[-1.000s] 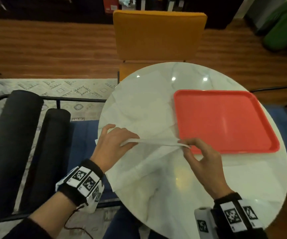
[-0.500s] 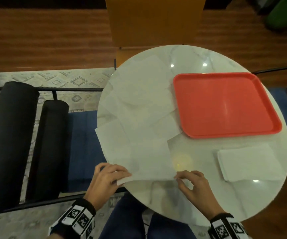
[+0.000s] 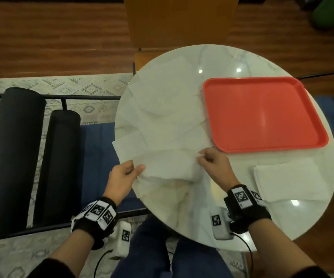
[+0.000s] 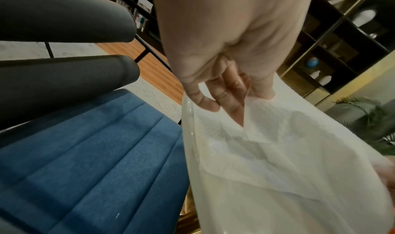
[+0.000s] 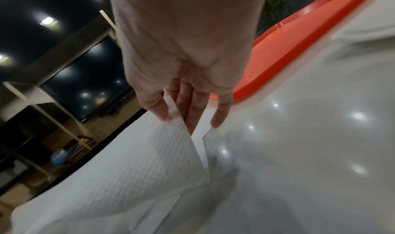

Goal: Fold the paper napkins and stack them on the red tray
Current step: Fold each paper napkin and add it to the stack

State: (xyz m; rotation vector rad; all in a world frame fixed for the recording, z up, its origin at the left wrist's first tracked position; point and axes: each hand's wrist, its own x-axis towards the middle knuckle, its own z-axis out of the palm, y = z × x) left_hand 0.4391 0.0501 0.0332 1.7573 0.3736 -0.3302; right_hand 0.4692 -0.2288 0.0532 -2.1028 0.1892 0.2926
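Both the left hand (image 3: 122, 177) and right hand (image 3: 215, 163) pinch one napkin (image 3: 168, 167) mid-fold; the tray (image 3: 262, 115) is bare, one seemingly folded napkin (image 3: 288, 180) waits beside it, several remain.

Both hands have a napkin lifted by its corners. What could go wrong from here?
1. The held napkin overlaps the loose napkins; the fold may drag one along.
2. Some hang over the table edge near the left hand and could slip off.
3. The right hand pinches a thin corner, which could tear.
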